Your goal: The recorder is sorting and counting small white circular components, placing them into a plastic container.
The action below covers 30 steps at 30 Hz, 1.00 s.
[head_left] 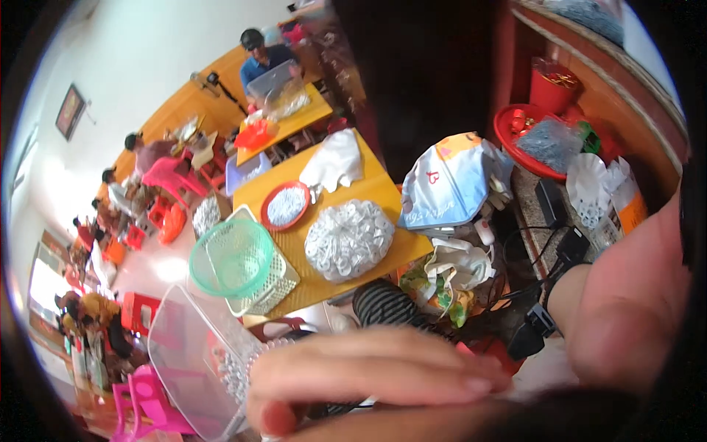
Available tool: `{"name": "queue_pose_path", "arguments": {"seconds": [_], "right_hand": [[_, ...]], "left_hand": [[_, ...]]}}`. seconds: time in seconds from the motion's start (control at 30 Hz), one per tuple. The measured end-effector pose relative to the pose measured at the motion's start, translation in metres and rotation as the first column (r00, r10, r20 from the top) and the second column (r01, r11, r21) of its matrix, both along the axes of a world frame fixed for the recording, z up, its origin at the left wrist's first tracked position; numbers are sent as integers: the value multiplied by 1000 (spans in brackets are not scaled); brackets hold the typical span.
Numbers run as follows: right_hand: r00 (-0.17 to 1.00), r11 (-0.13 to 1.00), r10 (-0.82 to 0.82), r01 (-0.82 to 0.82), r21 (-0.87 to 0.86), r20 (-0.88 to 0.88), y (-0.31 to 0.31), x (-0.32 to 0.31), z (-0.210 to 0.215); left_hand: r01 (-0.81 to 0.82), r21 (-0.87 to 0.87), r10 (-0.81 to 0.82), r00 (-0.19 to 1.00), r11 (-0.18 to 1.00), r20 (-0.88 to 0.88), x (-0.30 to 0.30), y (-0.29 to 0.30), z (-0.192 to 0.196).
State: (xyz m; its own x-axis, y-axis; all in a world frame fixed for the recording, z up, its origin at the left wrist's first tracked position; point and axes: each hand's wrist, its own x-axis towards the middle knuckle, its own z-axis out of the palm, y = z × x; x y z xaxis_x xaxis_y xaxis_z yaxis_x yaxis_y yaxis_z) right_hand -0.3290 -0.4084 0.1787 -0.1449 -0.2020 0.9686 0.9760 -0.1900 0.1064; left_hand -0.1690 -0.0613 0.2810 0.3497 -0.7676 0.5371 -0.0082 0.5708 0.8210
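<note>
My left hand (368,376) stretches across the lower middle, very close, fingers straight and side by side, pointing right. I see nothing held in it. Beyond it stands a yellow table (294,254) with a clear bag of white ring-shaped parts (350,239), a red bowl of small pale pieces (286,206) and a white cloth or bag (335,160). My right hand (626,309) is a large blurred patch at the right edge, near the black adapters and cables; its fingers cannot be made out.
A green basket (232,258) rests over a white basket (276,283) at the table's left. A clear plastic tub (195,361) sits lower left beside a pink chair (155,401). Right are a blue-white sack (449,180), red basin (508,136) and black adapter (550,202). A person (269,62) sits behind.
</note>
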Motion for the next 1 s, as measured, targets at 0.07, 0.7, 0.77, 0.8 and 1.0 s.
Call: {"name": "queue_pose_path", "arguments": {"seconds": [0.07,0.7,0.77,0.8,1.0], "right_hand": [[998,997,-66,66,42,-6,27,36,20],[763,984,-179,140,-112,-622,-209,-125,-16],[747,979,-178,69,-192,-641,-282,-148,12],[750,975,-161,21,-221,-642,-309,-147,18],[801,933,-130,-100,-345,-585,-353,-155,43]], "left_hand": [[40,23,-41,999,999,30,2,-2,8],[-190,-158,128,932,969,-339,-36,39,-38],[-290,-229,194,911,929,-364,-55,43,-48],[-349,-258,244,898,901,-365,-65,40,-54],[-524,-414,434,851,744,-296,-102,43,-76]]}}
